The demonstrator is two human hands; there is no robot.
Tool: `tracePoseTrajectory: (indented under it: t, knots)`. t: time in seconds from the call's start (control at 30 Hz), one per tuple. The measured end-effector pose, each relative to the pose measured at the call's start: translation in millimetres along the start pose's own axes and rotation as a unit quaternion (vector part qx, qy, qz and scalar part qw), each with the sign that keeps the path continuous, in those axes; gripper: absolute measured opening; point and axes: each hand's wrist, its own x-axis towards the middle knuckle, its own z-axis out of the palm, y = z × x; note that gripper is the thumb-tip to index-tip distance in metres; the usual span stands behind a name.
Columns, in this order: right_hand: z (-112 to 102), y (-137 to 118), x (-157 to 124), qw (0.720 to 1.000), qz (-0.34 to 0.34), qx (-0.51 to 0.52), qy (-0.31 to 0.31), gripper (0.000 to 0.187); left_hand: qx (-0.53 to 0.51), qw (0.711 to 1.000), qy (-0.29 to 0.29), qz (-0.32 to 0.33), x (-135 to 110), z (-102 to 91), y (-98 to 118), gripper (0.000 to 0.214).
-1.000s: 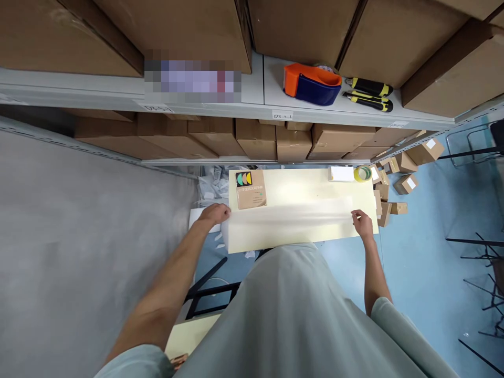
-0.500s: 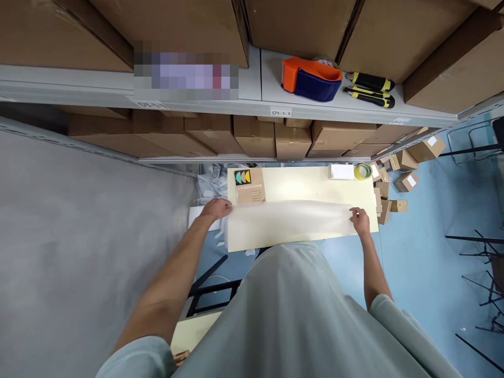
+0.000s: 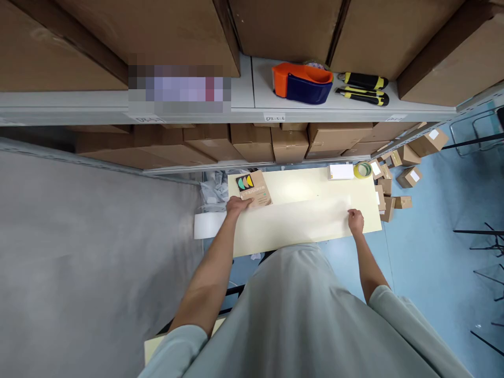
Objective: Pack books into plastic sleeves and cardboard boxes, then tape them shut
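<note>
A long translucent plastic sheet (image 3: 295, 215) lies across a pale yellow table (image 3: 307, 185). My left hand (image 3: 238, 203) rests on the near edge of a brown kraft packet (image 3: 254, 189) with coloured half-circles at the table's left end, fingers curled onto it. At the sheet's right end my right hand (image 3: 355, 220) has its fingers closed on the sheet's edge. The sheet's left end hangs over the table edge as a white strip (image 3: 208, 224).
A white pad (image 3: 340, 171) and a tape roll (image 3: 363, 170) sit at the table's far right. A shelf above holds an orange and blue tape dispenser (image 3: 302, 83) and two yellow-black knives (image 3: 362, 88). Small cardboard boxes (image 3: 397, 173) lie on the blue floor to the right; a grey wall stands left.
The sheet, held up stretched between both hands, now lies flat on the table. My left hand let go of its left end and moved right onto the brown packet.
</note>
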Motion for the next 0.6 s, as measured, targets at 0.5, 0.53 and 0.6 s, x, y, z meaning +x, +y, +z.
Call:
tracePoseTrajectory:
  t: [0.5, 0.53, 0.6]
  knots:
    - [-10, -48, -14, 0.982, -0.002, 0.191, 0.005, 0.034, -0.180, 0.944, 0.107, 0.255, -89, 40.2, 153, 0.047]
    - [-12, -52, -21, 0.974, -0.015, 0.225, -0.016, 0.043, -0.234, 0.929, 0.061, 0.280, -99, 55.0, 159, 0.053]
    - [-15, -56, -36, 0.933, -0.039, 0.344, -0.095, 0.057, -0.323, 0.895, -0.030, 0.305, -120, 90.9, 168, 0.064]
